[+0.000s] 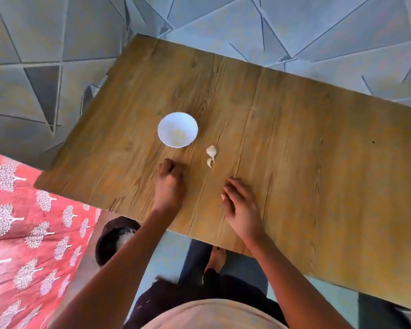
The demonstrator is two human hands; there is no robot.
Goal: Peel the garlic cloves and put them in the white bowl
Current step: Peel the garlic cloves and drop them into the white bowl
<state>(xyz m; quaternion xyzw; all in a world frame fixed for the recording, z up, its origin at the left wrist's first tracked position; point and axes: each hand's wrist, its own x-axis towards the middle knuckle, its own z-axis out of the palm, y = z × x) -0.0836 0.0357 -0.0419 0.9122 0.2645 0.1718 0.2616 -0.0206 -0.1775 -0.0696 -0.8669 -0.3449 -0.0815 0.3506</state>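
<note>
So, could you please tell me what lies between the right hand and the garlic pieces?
Only bare wooden table, in the head view, separates the right hand from the garlic pieces.

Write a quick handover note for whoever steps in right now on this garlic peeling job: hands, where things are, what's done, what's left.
Left hand: fingers curled into a fist on the wooden table; whether it holds anything cannot be told.
Right hand: open, resting on the table, holding nothing.
White bowl: beyond the left hand, with a few yellowish peeled pieces inside.
Garlic cloves: two unpeeled pieces lying right of the bowl, ahead of both hands, untouched.
Done: some garlic is in the bowl.
Left: peel those two pieces and drop them in.
</note>
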